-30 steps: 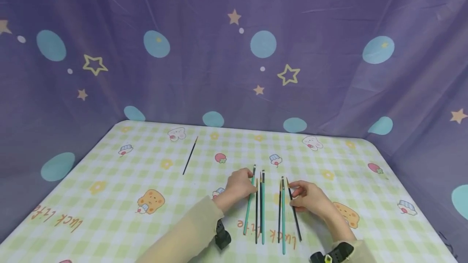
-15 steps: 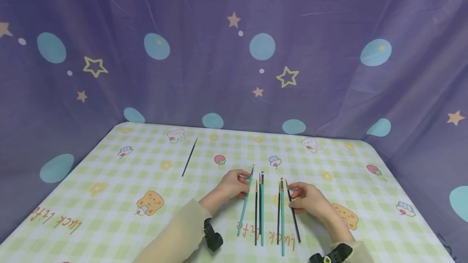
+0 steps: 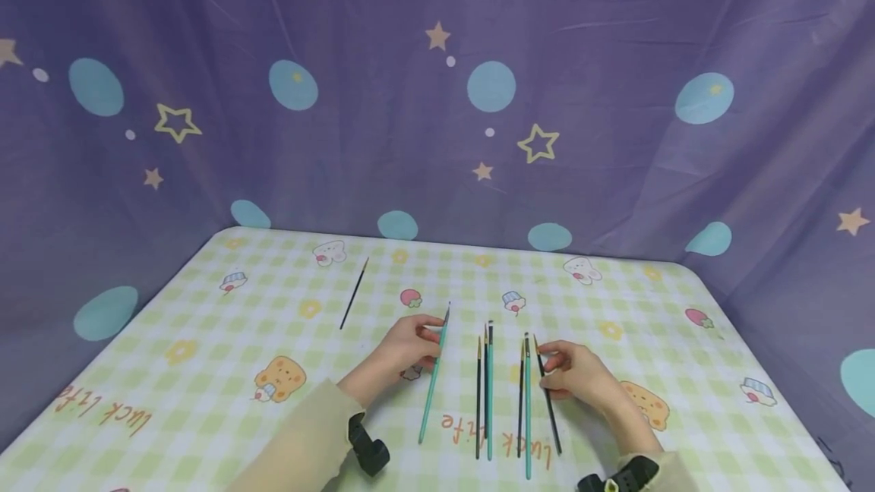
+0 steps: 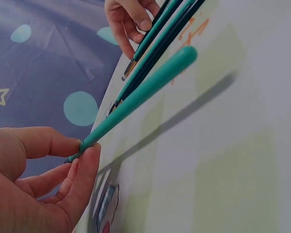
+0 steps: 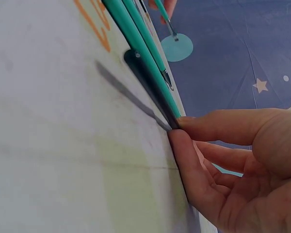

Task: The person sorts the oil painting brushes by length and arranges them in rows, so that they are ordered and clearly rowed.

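Note:
My left hand (image 3: 409, 348) pinches a teal paintbrush (image 4: 136, 99) between thumb and fingers near its bristle end. The brush is raised, its shadow falling on the cloth apart from it in the left wrist view. My right hand (image 3: 581, 372) pinches a black paintbrush (image 5: 153, 90) near its bristles, and the handle end stands off the cloth over its shadow. Just left of it lie a teal paintbrush (image 3: 529, 416) and a thin black paintbrush (image 3: 521, 408). Between the hands rests another group: a teal paintbrush (image 3: 490, 393) with two black paintbrushes (image 3: 478, 408) beside it.
A lone thin black paintbrush (image 3: 355, 293) lies farther back on the left. The table has a green-and-white checked cloth (image 3: 205, 370) printed with cartoon figures. A purple curtain (image 3: 355, 158) with stars and blue dots hangs behind the table's far edge.
My left hand has drawn the teal paintbrush leftward, away from the middle group. My right hand and its black paintbrush have hardly moved.

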The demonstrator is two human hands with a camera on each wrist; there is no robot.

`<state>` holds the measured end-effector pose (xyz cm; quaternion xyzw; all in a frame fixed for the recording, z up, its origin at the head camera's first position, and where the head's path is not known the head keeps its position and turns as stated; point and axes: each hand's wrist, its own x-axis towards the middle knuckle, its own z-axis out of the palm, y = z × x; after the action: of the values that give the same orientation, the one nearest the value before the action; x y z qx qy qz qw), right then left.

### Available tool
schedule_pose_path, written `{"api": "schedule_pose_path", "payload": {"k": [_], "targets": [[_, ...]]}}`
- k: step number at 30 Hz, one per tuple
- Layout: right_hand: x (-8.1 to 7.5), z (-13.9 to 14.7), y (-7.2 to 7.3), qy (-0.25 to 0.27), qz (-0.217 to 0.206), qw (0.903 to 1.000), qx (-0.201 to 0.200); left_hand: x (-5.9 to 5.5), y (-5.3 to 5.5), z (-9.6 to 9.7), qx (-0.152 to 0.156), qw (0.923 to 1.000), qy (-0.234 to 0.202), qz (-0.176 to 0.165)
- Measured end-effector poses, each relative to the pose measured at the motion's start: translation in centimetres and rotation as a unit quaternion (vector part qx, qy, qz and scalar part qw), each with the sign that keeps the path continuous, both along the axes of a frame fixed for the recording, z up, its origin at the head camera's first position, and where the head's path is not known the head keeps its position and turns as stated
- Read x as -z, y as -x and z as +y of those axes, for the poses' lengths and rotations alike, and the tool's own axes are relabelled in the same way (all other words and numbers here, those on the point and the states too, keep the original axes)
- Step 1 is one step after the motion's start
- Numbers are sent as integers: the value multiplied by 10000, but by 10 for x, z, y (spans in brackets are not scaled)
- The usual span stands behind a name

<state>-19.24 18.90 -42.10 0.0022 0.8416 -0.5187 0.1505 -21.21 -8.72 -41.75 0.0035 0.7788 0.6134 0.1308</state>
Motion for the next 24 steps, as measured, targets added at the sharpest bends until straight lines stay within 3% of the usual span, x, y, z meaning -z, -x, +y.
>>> {"api": "schedule_pose_path", "payload": {"k": [8,13,24], "targets": [[1,1,0,-49,-1,10000,-26,-1,-8,-20,-207,9996,128,-155],[2,1,0,-16,15,10000,-44,-1,-11,-30,-367,9992,-35,-182],[2,1,1,-13,107,9999,-53,-4,-20,-53,-661,9968,459,21]]}}
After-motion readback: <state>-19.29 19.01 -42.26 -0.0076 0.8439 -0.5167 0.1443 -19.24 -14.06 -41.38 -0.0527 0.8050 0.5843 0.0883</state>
